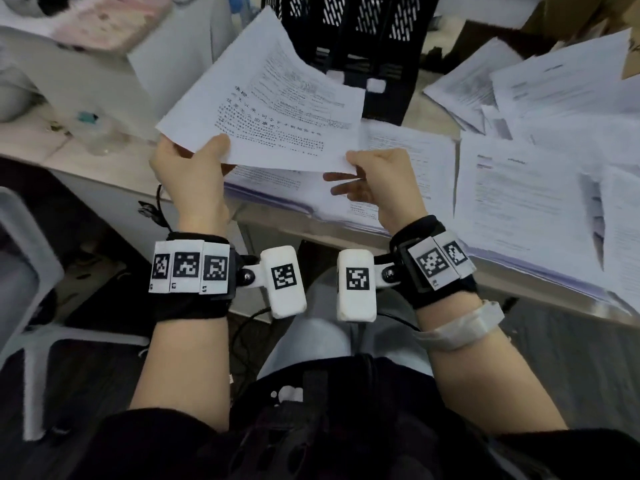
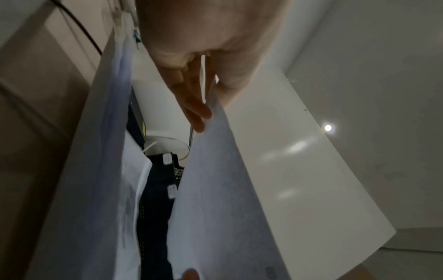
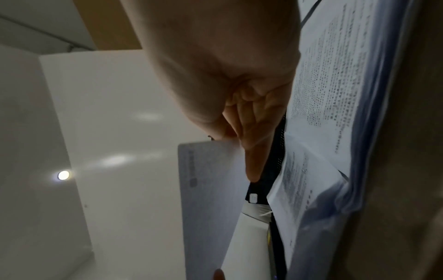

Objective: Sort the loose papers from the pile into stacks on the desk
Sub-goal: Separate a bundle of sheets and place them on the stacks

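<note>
I hold a few printed white sheets point(image 1: 273, 109) up above the desk, tilted away from me. My left hand point(image 1: 194, 164) pinches their near left corner, thumb on top. My right hand point(image 1: 367, 174) pinches the near right corner, thumb on top and fingers spread beneath. The left wrist view shows the sheets' underside point(image 2: 223, 189) with my fingers point(image 2: 194, 106) against it. In the right wrist view the sheet's corner point(image 3: 210, 180) sits at my fingers point(image 3: 254, 151). Below lies a thick stack of papers point(image 1: 408, 168) at the desk's front edge.
A black mesh file rack point(image 1: 360, 39) stands behind the held sheets. More paper stacks point(image 1: 530, 202) and a loose spread of papers point(image 1: 519, 84) cover the desk's right side. A white chair point(image 1: 31, 289) stands at the left, and a cable point(image 1: 159, 206) hangs off the desk edge.
</note>
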